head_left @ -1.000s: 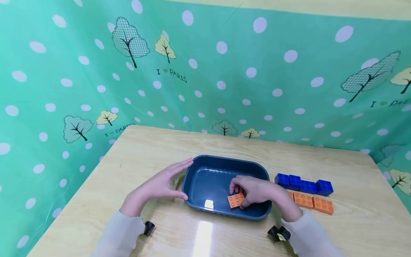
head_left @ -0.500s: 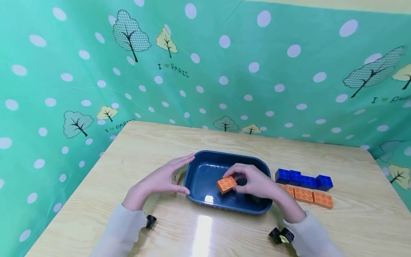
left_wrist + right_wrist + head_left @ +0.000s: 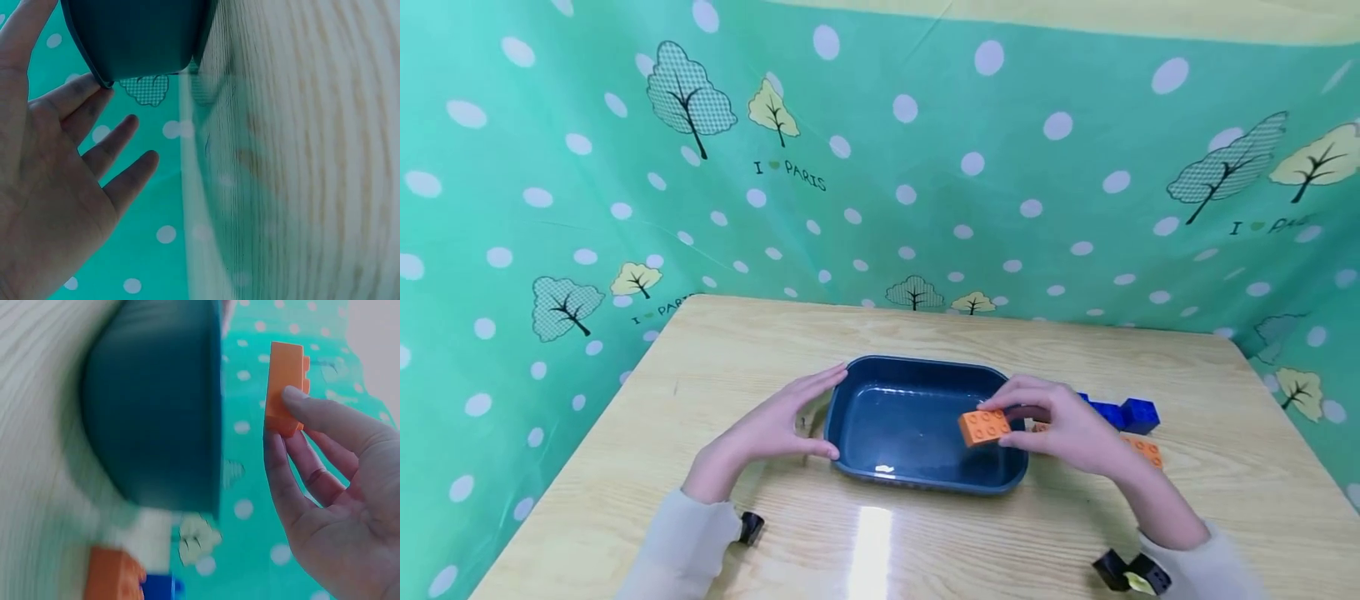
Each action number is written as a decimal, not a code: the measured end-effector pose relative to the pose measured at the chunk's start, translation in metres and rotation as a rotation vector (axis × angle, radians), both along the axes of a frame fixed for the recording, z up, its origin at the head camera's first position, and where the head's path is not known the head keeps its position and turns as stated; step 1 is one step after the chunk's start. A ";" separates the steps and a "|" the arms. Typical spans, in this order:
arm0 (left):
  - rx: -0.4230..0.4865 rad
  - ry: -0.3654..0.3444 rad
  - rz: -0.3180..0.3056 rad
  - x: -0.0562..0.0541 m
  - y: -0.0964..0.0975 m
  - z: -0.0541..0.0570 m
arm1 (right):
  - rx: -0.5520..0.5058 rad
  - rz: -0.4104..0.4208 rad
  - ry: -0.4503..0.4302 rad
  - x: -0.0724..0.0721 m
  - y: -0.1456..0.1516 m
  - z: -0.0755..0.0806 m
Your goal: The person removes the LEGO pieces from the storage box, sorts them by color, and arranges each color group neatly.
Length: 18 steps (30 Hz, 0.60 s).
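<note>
An orange toy building brick [image 3: 984,427] is pinched between the thumb and fingers of my right hand [image 3: 1067,425], above the right end of a dark blue tub [image 3: 917,483]. The right wrist view shows the same brick [image 3: 285,375] held clear of the tub's rim, studs facing sideways. My left hand [image 3: 775,421] spreads its thumb and fingers along the tub's left end. Its fingers are nearly straight, with fingertips against the rim in the left wrist view, where that hand [image 3: 62,162] holds nothing else. No bricks show inside the tub.
Right of the tub, partly behind my right hand, lie blue bricks [image 3: 1139,415] in a row and orange bricks [image 3: 1144,450] in front of them. The wooden table [image 3: 760,333] ends at a green dotted curtain [image 3: 865,225].
My right hand has lifted the orange brick from the tub's floor and carried it to the right, over the rim. My left hand has stayed at the tub's left end.
</note>
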<state>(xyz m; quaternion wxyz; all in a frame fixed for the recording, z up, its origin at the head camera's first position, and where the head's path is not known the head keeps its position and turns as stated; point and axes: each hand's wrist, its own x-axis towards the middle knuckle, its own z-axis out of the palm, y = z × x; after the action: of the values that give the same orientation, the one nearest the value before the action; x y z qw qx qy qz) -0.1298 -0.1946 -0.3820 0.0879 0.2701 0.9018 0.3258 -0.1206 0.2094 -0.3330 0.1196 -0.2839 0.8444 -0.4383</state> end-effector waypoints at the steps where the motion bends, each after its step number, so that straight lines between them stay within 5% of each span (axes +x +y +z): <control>1: -0.003 -0.001 0.000 0.000 0.000 -0.001 | -0.001 -0.018 0.013 0.002 0.007 0.001; 9: -0.018 0.015 0.021 0.002 0.001 -0.005 | 0.079 -0.162 0.234 0.019 0.071 0.011; 18: -0.022 0.024 -0.002 -0.002 0.000 -0.001 | 0.176 -0.378 0.135 0.035 0.159 -0.005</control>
<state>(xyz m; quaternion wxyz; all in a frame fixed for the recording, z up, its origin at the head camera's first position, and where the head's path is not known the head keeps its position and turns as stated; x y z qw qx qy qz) -0.1319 -0.1942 -0.3831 0.0803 0.2741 0.9059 0.3126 -0.0857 0.3689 -0.3385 0.0028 -0.1375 0.9237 -0.3577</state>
